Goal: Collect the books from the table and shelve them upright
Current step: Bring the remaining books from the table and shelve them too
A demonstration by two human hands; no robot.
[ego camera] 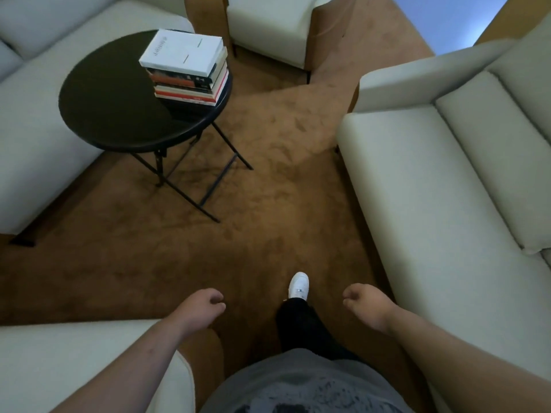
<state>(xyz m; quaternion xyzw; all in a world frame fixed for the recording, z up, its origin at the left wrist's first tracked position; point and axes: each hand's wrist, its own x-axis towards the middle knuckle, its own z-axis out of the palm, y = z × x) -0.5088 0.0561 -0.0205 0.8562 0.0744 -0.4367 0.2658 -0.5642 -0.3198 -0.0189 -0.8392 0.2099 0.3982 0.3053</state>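
A stack of several books lies flat on the right side of a round black table, up and to the left; the top one has a white cover. My left hand and my right hand hang low in the foreground, far from the table. Both have the fingers loosely curled and hold nothing. No shelf is in view.
Cream sofas stand at the left, the right and the near left, with a cream armchair at the back. Brown carpet runs between them toward the table's folding legs. My white shoe is forward.
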